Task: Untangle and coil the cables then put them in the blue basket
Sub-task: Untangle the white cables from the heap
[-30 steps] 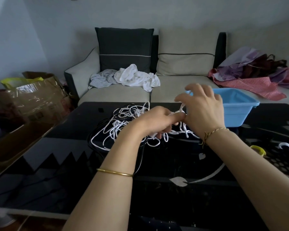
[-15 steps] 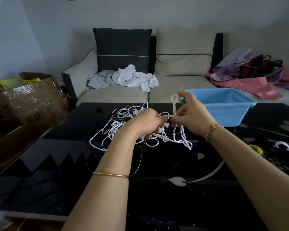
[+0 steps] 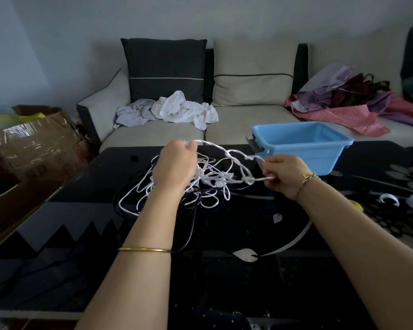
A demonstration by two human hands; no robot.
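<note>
The left hand [image 3: 174,166] is closed around one end of a white cable [image 3: 234,154], pinching it at the fingertips above the far side of the tangle. The right hand [image 3: 283,176] is closed on another part of the same white cable, just in front of the near left corner of the blue basket [image 3: 320,151]. Compared with half a second ago, the hands have moved apart: they were almost touching over the middle of the pile, and a length of cable is now stretched between them in a raised arc. The loop that stood upright above the right hand is gone, drawn out into this span. A small knot [image 3: 249,180] sits on the cable just left of the right hand. The rest of the tangle [image 3: 208,182] lies on the black table [image 3: 224,282], white loops mixed with a black cable [image 3: 191,225] that runs toward the near edge. The pile sits in the same place as before, between the hands and slightly to the left. The blue basket stands on the table at the right, at its far edge, and nothing shows inside it. A thin bangle [image 3: 144,250] circles the left forearm, and a bracelet [image 3: 306,181] circles the right wrist.
</note>
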